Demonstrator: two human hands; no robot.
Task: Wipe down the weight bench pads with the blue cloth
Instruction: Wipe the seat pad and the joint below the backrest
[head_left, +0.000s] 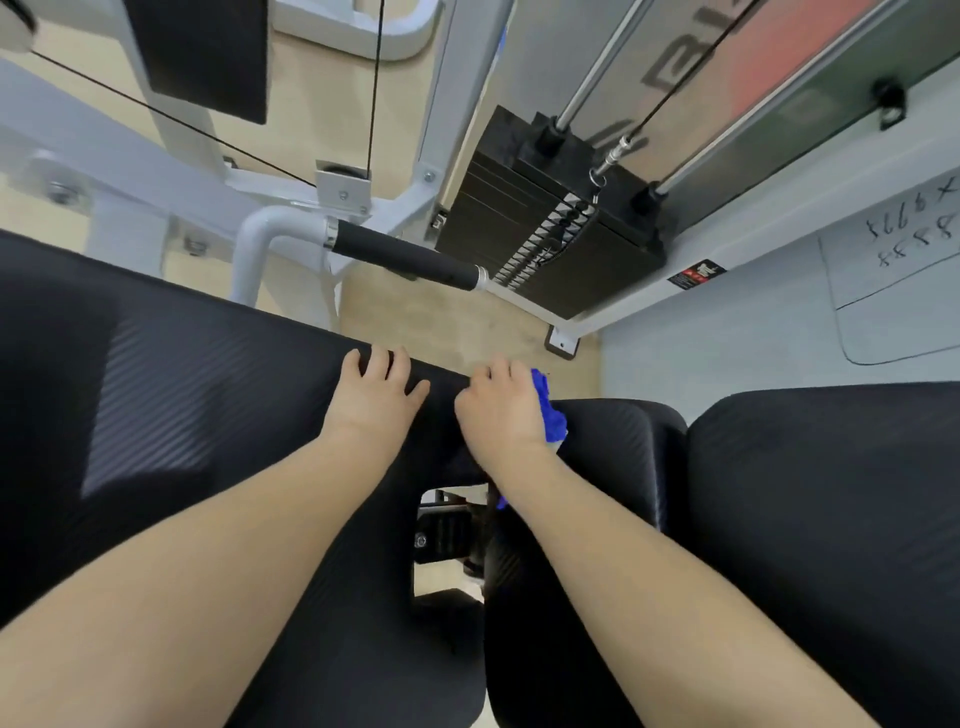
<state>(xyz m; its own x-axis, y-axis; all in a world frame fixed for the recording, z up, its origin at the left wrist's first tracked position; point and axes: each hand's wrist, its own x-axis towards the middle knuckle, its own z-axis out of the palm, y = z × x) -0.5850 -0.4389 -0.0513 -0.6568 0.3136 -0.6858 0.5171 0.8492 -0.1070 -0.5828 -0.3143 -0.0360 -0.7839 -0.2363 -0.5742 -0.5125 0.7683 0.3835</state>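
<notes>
Forearms reach to the pad's (208, 364) far edge: left hand (376, 395) flat, right hand (501, 410) clenching the blue cloth (550, 415).

The bench pads (182, 395) are black with a fine ribbed, diagonal-line texture that shows as paler grey stripes where light falls on the large pad, and the cloth (549, 413) is a saturated plain blue. The machine frame (156, 171) is white to pale grey, its handle grip (402, 254) is matte black with chrome collars, and the weight stack (550, 228) is black with a white-marked selector strip. The floor (457, 322) is light beige with a wood-grain pattern.
</notes>
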